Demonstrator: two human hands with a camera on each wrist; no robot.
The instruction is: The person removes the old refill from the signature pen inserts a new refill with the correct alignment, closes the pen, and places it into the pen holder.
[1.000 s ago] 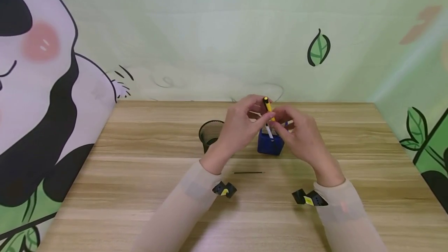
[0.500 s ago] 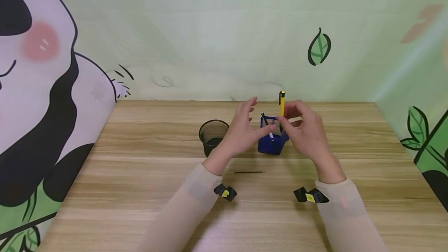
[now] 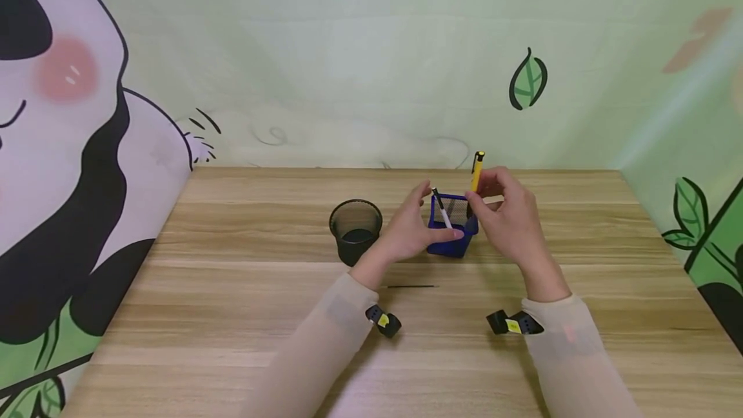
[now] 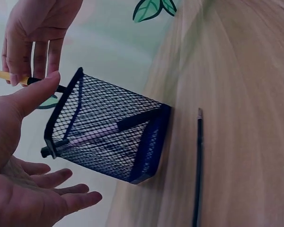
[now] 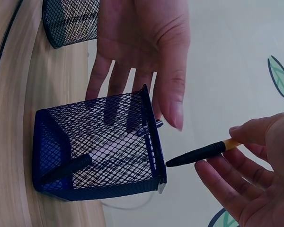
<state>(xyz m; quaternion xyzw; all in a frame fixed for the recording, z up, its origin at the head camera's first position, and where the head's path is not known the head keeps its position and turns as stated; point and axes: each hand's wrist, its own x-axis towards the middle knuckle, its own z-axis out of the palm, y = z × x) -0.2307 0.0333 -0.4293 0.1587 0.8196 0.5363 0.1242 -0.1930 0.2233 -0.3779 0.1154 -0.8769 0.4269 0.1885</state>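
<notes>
A blue mesh pen holder (image 3: 449, 247) stands on the wooden table, with a black-and-white pen (image 3: 442, 208) leaning inside it. My right hand (image 3: 511, 221) pinches a yellow pen (image 3: 477, 176) between thumb and fingers at the holder's right side. In the right wrist view, the black tip of this yellow pen (image 5: 196, 155) points down at the holder's rim. My left hand (image 3: 409, 228) is spread at the holder's left, fingers extended and thumb reaching across its near side. Whether the left hand touches the mesh is hard to tell.
A round black mesh pen cup (image 3: 355, 237) stands to the left, beside my left forearm. On the table (image 3: 232, 315) in front of the holder lies a thin dark rod (image 3: 411, 286), like a pen refill. Behind the table is a printed wall cloth (image 3: 325, 82).
At first both hands held the yellow pen. The left hand has let go of it and lowered toward the blue holder; the right hand has carried the pen rightward and turned it more upright.
</notes>
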